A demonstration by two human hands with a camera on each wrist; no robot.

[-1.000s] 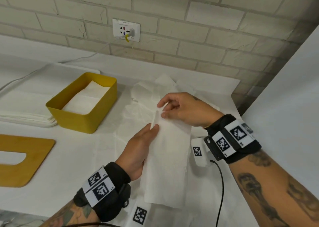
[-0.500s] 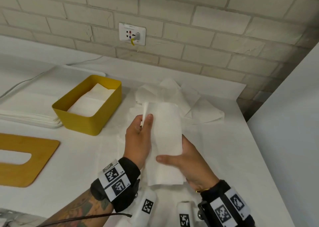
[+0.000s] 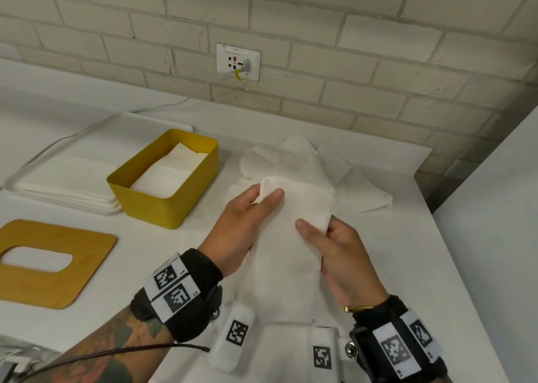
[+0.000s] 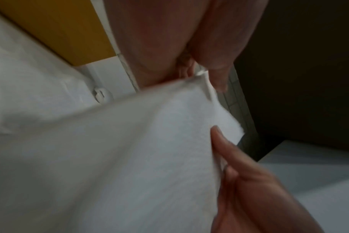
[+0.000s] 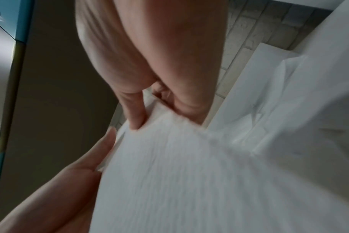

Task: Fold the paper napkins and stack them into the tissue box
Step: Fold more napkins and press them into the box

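Paper napkin (image 3: 294,237): held above the table's middle, toward its front edge, doubled over into a long strip, its lower end hanging toward the front edge; left hand (image 3: 241,231) pinches the upper left corner between thumb and fingers; right hand (image 3: 340,254) pinches the right edge, thumb on top, remaining fingers behind the paper and not visible. Tissue box (image 3: 151,208): yellow, open-topped, on the table to the left of the hands, with white folded napkins already lying flat inside. Loose napkins (image 3: 305,161): a rumpled heap beyond the hands, toward the table's back edge, as yet unfolded. Wooden lid (image 3: 58,266): off the box, near the left front edge. Assessment: task partly done; the held napkin needs a further fold and placement; the heap remains.
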